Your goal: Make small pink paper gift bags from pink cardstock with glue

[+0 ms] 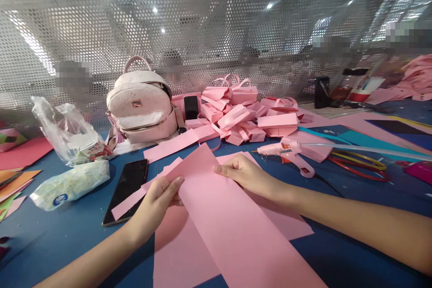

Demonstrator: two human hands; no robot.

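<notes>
Screen (209, 31): one, perforated metal, behind the blue table (77, 240).
Backpack (145, 103): one, pale pink; its small metal plate is too small to read.
Boxes (239, 119): a heap of pink paper ones, overlapping too much to count.
Phone (133, 177): one lying flat, a narrow pink strip (128, 202) across it.
Pack (72, 184): one, with a blue oval logo, unreadable.
Glue gun (290, 153): one, on its side, beyond the right forearm.
Sheet (236, 225): one, pink, between both hands, above other pink paper (178, 252).
Left hand (158, 198): thumb on top, fingers beneath, clamped on the sheet's left edge.
Right hand (249, 175): thumb on top, fingers behind, clamped on its right edge.
</notes>
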